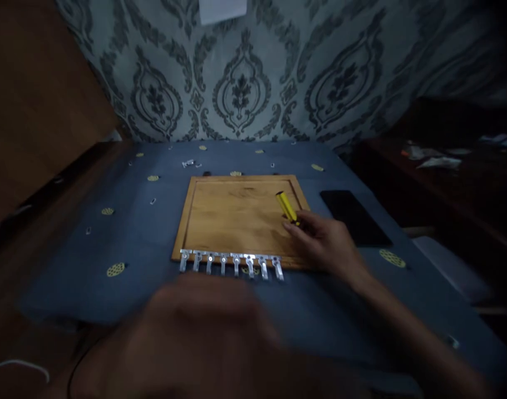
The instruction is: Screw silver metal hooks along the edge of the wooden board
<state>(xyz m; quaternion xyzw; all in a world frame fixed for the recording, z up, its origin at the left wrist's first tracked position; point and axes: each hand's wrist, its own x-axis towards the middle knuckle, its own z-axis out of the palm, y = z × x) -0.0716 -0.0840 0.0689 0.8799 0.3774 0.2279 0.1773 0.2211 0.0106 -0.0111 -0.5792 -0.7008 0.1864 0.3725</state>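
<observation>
My right hand (326, 241) is closed around a short yellow stick-shaped tool (287, 206) with a dark end, possibly a screwdriver handle. It hovers over the right part of a wooden board (224, 213) with a grooved border. Along the board's front edge sit several small silver T-shaped metal pieces (236, 265) in a row, their narrow ends sticking out past the edge. My left hand (211, 332) looms large and blurred in the foreground, close to the camera. Its fingers cannot be made out, nor whether it holds anything.
Under the board lies a blue cloth (145, 244) with yellow patterned spots. A black flat slab (355, 217), like a phone or tablet, rests right of the board. Small metal bits (189, 163) lie behind it. A brown wooden panel (41, 105) stands left, a patterned curtain or wall (240, 83) behind.
</observation>
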